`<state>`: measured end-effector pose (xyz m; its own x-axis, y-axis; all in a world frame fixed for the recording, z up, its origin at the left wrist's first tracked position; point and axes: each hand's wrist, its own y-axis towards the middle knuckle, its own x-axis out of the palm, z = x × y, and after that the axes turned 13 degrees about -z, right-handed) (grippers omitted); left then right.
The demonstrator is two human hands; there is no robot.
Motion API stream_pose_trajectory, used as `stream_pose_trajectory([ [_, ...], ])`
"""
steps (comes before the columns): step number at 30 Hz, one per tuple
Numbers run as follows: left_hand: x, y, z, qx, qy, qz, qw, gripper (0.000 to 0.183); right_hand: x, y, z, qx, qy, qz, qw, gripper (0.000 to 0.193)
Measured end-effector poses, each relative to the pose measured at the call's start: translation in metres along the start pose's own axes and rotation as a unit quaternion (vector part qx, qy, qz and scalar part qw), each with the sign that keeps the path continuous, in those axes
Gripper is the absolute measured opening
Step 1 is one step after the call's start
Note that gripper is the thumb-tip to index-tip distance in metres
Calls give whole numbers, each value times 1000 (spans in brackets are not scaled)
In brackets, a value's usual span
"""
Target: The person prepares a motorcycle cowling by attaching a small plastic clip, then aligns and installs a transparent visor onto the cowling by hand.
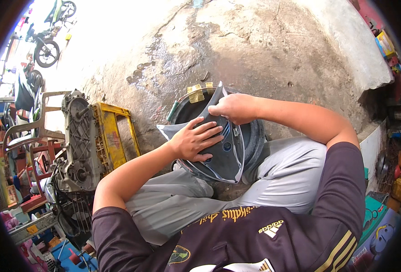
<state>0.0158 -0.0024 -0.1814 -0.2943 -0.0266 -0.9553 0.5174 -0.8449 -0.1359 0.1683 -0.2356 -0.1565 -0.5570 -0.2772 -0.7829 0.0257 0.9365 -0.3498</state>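
A dark grey plastic panel [215, 156], shaped like a motorcycle fairing piece with pointed corners and pale edges, lies over a round black tub [255, 143] between my knees. My left hand [198, 139] rests flat on its face, fingers spread. At the panel's upper right edge, just below its top point, my right hand [235, 109] is closed, with the thumb toward the panel. Whatever lies inside those curled fingers is hidden. Yellowish tape-like pieces [196, 93] sit on the tub's far rim.
Left of me stand a yellow crate [114, 133] and a grey metal engine casing [79, 140], with a chair [39, 115] beyond. Wet, cracked concrete [178, 59] stretches ahead. A raised concrete ledge [359, 59] and cluttered items line the right side.
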Motion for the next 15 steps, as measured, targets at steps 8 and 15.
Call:
stream_pose_trajectory([
  [8,-1,2,0,2,-5,-1,1000,74,-5,-6,22,28,83,15,996,20],
  [15,-2,5,-2,6,0,7,1000,75,-6,-4,33,37,79,31,996,21],
])
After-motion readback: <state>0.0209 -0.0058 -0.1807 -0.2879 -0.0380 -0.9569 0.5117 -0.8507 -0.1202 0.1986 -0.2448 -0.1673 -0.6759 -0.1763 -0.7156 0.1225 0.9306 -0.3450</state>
